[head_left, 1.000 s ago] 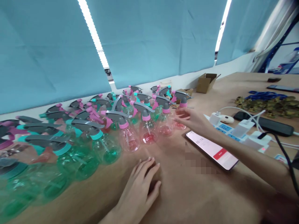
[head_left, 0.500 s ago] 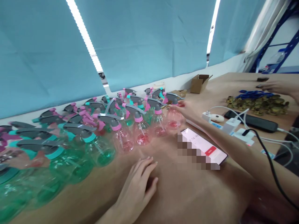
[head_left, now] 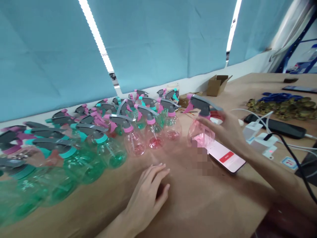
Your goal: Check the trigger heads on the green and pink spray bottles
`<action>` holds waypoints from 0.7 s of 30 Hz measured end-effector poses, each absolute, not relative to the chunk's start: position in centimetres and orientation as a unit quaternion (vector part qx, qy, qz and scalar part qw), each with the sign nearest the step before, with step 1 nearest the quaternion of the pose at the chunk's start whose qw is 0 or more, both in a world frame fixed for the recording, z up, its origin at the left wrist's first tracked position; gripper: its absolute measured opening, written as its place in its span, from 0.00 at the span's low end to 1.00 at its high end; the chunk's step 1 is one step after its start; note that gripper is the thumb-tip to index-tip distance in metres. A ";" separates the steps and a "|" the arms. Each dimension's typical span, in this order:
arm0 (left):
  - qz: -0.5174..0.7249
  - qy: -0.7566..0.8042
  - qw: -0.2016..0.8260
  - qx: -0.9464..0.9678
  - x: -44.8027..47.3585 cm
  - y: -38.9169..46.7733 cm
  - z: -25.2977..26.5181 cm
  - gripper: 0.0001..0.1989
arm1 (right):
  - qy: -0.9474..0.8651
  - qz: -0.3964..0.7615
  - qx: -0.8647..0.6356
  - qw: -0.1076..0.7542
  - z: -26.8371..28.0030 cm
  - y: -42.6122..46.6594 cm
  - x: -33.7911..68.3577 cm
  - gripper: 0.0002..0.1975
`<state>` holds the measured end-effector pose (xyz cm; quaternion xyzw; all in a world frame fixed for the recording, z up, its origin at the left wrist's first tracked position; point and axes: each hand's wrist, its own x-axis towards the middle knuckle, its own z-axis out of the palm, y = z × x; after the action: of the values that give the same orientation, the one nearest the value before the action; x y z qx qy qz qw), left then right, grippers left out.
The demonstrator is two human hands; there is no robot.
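Observation:
My right hand is wrapped round the clear pink body of a spray bottle with a grey and pink trigger head. That bottle is in front of the far end of a lit phone. On the brown tabletop rests my left hand, fingers stretched and holding nothing. Just beyond it stand more pink spray bottles, upright, beside green spray bottles with turquoise collars. My right fingers partly hide the held bottle's side.
Many more spray bottles crowd the left and back. White chargers and cables lie at the right with a black power bank. Behind them are brass-coloured parts with blue straps. An open cardboard box stands near the wall.
My right hand has drawn the pink spray bottle away from the row, towards me and right, over the phone's far end. My left hand has hardly moved. The view has shifted slightly right.

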<state>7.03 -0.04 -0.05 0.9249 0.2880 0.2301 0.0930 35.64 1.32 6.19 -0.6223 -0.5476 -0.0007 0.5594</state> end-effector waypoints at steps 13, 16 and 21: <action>0.246 0.345 0.103 0.900 3.8 -0.6 0.2 0.15 | -0.679 0.123 -0.486 0.536 5.0 0.1 27.4 0.15; 0.256 0.351 0.108 0.894 3.1 -0.6 0.2 0.14 | -0.681 0.120 -0.499 0.522 5.0 -0.1 26.9 0.18; 0.265 0.348 0.119 0.891 2.6 -0.7 0.2 0.14 | -0.688 0.155 -0.493 0.509 5.4 -1.1 26.4 0.23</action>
<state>2.62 -0.71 0.19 0.8915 0.3478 0.2648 0.1195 26.40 -1.07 5.44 -0.4932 -0.6880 0.1547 0.5094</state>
